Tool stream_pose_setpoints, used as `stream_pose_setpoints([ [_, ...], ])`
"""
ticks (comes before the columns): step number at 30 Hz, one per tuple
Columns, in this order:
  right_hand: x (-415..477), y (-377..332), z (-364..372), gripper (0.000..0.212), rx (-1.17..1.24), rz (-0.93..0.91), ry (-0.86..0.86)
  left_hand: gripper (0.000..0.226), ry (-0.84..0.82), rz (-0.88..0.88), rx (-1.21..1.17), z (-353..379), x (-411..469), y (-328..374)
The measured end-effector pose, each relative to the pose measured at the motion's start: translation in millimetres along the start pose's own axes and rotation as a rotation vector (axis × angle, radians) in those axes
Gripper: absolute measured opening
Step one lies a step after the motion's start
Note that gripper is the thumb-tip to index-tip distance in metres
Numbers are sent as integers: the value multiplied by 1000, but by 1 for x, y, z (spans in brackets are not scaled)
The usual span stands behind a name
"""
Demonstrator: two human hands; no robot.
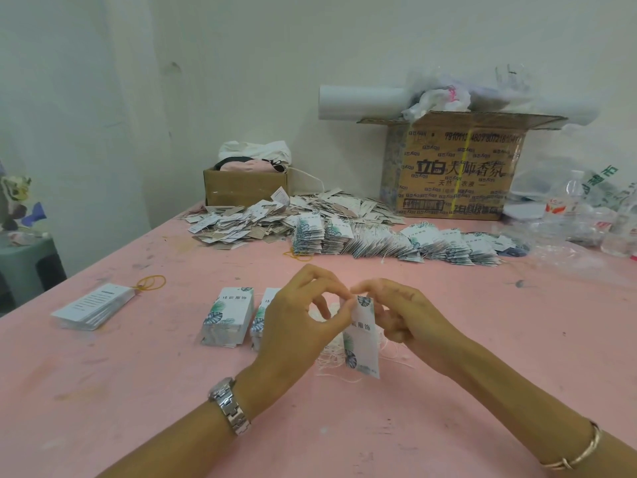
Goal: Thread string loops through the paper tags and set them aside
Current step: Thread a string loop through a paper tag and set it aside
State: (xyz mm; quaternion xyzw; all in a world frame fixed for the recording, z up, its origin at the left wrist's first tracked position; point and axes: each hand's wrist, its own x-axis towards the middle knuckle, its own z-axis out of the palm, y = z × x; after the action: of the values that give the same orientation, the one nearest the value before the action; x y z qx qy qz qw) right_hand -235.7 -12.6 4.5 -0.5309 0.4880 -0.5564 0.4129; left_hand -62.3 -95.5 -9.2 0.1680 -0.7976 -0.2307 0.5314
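Left hand [303, 315] is curled, thumb and forefinger pinching the upper left edge of one paper tag [362, 336]; other fingers bent, holding nothing else. Right hand [403, 315] is curled too, thumb and fingertips nipping the tag's top corner, remaining fingers tucked behind the tag. Tag hangs upright between both hands, leaf print facing the camera, lower end just above the pink table [448, 339]. Can't tell if string is in the fingertips. Loose string pile [331, 360] lies under and between the hands. Two tag stacks [227, 315] just left of the left hand, the nearer one partly hidden by it. Row of threaded tags [396, 243] lies beyond both hands. Watch [229, 405] on left wrist, bangle [579, 453] on right.
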Motion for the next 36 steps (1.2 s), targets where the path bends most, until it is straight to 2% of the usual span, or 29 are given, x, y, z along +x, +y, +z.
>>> stream_pose_setpoints([
  [2,1,-1,1,41,11,28,-9,8,3,-59,13,0,0,0],
  [5,1,0,1,42,-45,-39,-43,17,13,-117,-23,0,1,4],
  [7,0,2,2,34,-79,-83,-14,15,11,-131,-32,1,1,7],
  [10,0,3,3,11,-82,-94,36,6,7,-170,-58,3,0,8],
  [13,0,3,3,12,-95,-75,62,4,13,-212,-89,3,1,10],
  [16,1,4,4,16,-110,-38,74,11,-22,-178,-81,0,3,10],
  [18,2,5,5,17,-112,-15,93,20,-59,-113,55,-9,10,5],
  [21,3,6,5,13,-98,24,140,31,-6,-91,583,-37,30,-20],
  [22,4,6,5,13,-91,33,151,34,-4,-158,759,-49,34,-31],
  [24,4,7,4,12,-68,39,161,47,-101,-383,1028,-72,39,-53],
  [26,4,8,4,12,-52,41,162,64,-232,-589,1137,-86,40,-68],
  [30,5,8,5,11,-46,49,144,80,-341,-796,988,-105,44,-84],
  [33,4,9,5,13,-44,56,133,80,-378,-877,915,-113,45,-87],
  [36,4,9,5,11,-39,61,139,73,-348,-893,932,-115,45,-86],
])
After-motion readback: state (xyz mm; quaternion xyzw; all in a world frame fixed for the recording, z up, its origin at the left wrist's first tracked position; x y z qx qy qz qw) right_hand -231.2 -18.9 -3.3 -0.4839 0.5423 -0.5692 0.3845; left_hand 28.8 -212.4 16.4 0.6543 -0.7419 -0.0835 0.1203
